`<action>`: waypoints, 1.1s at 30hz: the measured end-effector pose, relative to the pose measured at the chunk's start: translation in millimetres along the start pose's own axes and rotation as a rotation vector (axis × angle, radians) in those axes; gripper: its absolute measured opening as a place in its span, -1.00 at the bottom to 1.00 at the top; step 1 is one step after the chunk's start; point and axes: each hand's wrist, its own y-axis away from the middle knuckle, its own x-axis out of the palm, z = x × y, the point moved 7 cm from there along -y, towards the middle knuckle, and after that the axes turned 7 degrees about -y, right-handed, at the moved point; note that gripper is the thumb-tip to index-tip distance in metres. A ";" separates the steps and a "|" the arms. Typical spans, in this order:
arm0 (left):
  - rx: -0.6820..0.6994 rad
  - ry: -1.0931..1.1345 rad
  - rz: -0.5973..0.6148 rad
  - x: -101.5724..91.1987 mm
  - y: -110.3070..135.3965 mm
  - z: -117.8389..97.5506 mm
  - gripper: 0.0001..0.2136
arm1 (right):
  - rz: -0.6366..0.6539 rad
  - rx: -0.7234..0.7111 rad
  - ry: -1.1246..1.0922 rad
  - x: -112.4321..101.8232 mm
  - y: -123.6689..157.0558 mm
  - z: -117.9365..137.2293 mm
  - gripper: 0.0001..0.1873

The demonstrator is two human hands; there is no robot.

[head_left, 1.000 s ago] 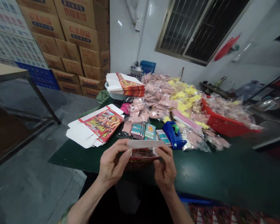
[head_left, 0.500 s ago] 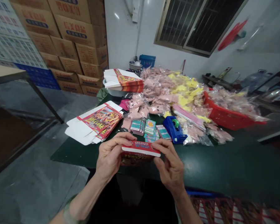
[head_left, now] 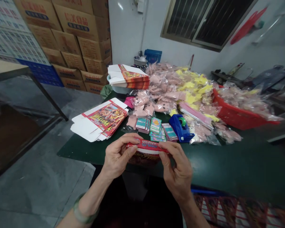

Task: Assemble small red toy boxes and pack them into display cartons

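My left hand (head_left: pixel 120 155) and my right hand (head_left: pixel 175 169) hold a red printed cardboard box (head_left: pixel 145 152) between them, above the front of the green table (head_left: pixel 218 161). Fingers of both hands press on its long red top edge, and its lower face is partly hidden behind my hands. A pile of flat, unfolded printed boxes (head_left: pixel 102 118) lies on the table beyond my left hand. Beyond my right hand are stacks of teal card packs (head_left: pixel 155 125) and a blue tape dispenser (head_left: pixel 181 128), neither touched.
Clear bags of pink and yellow items (head_left: pixel 170 85) heap across the far table. A second stack of flat boxes (head_left: pixel 128 77) stands behind them, and a red basket (head_left: pixel 236 115) sits at the right. Cardboard cartons (head_left: pixel 71 38) rise at the back left, past the table's left edge.
The white flap shown a second ago is gone. The box's red edge now faces up, with the box narrower between my fingers, and my hands have moved slightly right.
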 end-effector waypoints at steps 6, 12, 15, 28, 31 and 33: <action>-0.063 0.020 -0.022 -3.2 0.1 2.9 -0.93 | -0.058 0.024 0.035 0.1 2.9 10.3 -0.77; -0.034 -0.035 0.049 -4.1 -6.5 -5.6 -0.93 | -0.127 0.056 0.042 0.0 11.6 11.5 -0.74; 0.004 -0.036 0.038 -5.4 -9.0 -3.8 -0.93 | -0.128 0.049 0.052 2.1 7.5 12.4 -0.76; 0.209 0.010 -0.025 -8.7 -4.8 0.7 -0.89 | -0.109 -0.099 0.095 19.7 18.5 0.4 -0.55; 0.257 -0.031 -0.004 -4.7 -5.6 -4.9 -0.82 | -0.112 -0.112 0.097 27.6 25.5 -1.9 -0.52; 0.256 -0.129 0.014 -2.5 -7.3 -5.3 -0.71 | -0.150 -0.111 0.088 31.6 25.9 -3.7 -0.51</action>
